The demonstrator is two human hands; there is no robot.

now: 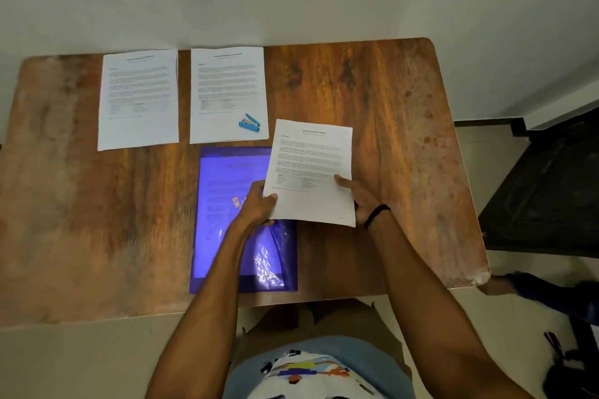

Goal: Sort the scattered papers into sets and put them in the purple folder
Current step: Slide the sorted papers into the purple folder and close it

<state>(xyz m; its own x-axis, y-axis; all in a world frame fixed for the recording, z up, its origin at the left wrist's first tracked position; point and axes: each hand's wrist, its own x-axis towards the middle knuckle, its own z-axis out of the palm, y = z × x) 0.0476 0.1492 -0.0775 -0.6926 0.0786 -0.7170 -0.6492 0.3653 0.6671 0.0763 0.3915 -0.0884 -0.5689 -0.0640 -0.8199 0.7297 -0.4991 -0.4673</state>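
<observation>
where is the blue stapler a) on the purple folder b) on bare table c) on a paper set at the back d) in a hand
c: the blue stapler lies on the near right corner of the right-hand back paper set, apart from the purple folder.

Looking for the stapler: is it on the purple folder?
No, the blue stapler lies on the paper set beyond the purple folder.

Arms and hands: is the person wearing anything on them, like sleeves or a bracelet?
No sleeves show; both arms are bare as far as the picture reaches. A thin black band circles the right wrist, just behind the right hand. The left hand and its wrist wear nothing I can see, no ring or watch.
</observation>
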